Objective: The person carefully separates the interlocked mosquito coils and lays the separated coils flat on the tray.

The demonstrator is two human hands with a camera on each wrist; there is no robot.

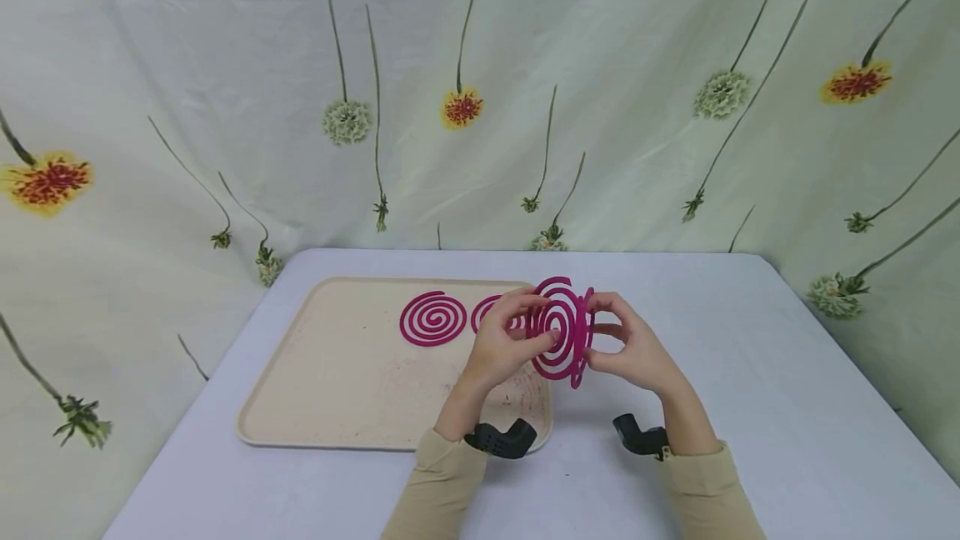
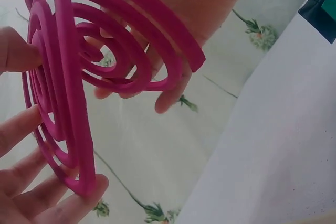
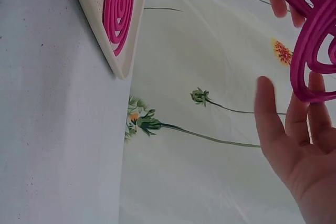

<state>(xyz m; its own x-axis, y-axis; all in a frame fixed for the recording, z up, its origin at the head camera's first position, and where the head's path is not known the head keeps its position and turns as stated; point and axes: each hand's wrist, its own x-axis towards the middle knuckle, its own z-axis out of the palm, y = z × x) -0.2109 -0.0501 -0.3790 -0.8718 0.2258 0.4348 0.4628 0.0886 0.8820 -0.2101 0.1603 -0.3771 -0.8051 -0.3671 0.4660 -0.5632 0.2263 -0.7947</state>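
Two magenta mosquito coils stand on edge in the air, close together, over the tray's right side in the head view. My left hand (image 1: 504, 336) grips the left coil (image 1: 557, 307), its thumb on the face near the centre and its fingers around the rim. From the other side my right hand (image 1: 626, 340) holds the right coil (image 1: 592, 325) by its outer edge. In the left wrist view the spirals (image 2: 76, 108) partly overlap and look tilted apart on one side. Whether they are still interlocked I cannot tell.
A beige tray (image 1: 322, 373) lies on the white-covered table (image 1: 750, 407), with dark crumbs on it. One flat mosquito coil (image 1: 432, 319) lies toward its back; another coil (image 1: 483, 307) beside it is partly hidden behind my left hand. A flower-print curtain (image 1: 420, 157) hangs behind.
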